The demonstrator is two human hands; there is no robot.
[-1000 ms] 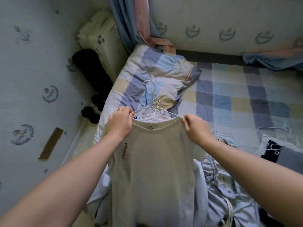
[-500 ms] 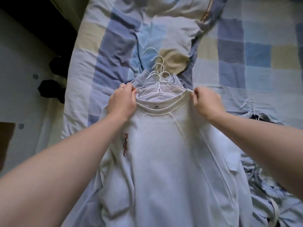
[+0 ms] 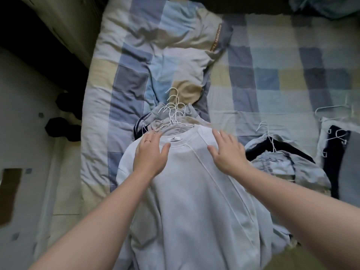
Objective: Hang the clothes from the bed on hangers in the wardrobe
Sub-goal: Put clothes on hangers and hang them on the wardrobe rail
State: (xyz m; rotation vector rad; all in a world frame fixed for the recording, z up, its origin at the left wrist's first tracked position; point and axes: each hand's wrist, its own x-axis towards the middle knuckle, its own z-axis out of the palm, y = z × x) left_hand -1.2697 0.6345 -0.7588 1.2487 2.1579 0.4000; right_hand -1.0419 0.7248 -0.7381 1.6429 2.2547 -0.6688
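A white T-shirt (image 3: 187, 191) lies flat on top of a stack of clothes at the near edge of the bed (image 3: 272, 78). Its collar label faces up. My left hand (image 3: 151, 152) rests flat on its left shoulder with the fingers spread. My right hand (image 3: 227, 151) lies flat on its right shoulder, fingers straight. Just beyond the collar, several white wire hangers (image 3: 174, 112) stick out of the stacked garments below. The wardrobe is not in view.
A checked pillow (image 3: 175, 45) lies on the checked bedcover. To the right are a grey-blue garment (image 3: 288, 166) on a hanger and dark clothes (image 3: 335, 149) with more hangers. Dark dumbbells (image 3: 62, 127) sit on the floor at the left.
Both hands have let go of the T-shirt's shoulders and now lie flat on it. The shirt, held up a second ago, has come down onto the stack.
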